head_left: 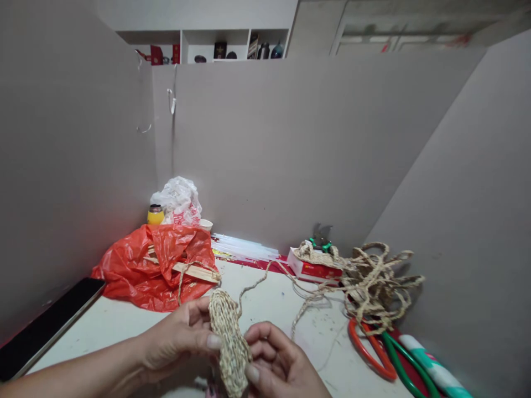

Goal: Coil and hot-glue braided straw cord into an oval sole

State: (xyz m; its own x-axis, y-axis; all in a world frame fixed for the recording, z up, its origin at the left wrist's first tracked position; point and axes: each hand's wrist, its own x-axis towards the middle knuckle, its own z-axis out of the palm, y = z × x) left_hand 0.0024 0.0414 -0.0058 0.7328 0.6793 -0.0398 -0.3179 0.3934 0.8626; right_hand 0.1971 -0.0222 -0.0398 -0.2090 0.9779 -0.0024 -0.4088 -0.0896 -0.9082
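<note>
Between my two hands is a long, rounded piece of braided straw cord (227,340), tilted with its far end up. My left hand (182,337) pinches its left edge, the thumb lying on the face. On the right edge, lower down, the thumb and fingers of my right hand (280,362) close on the same piece. A loose straw cord (254,286) leads from near its upper end across the table toward the coiled straw braid (375,282) at the right.
A red plastic bag (141,271) with flat straw strips lies at left, near a phone (53,326). Behind are a yellow jar (155,214) and white glue sticks (244,247). At right are a red box (317,271) and red-and-green-handled scissors (373,354). Grey partitions (265,138) enclose the table.
</note>
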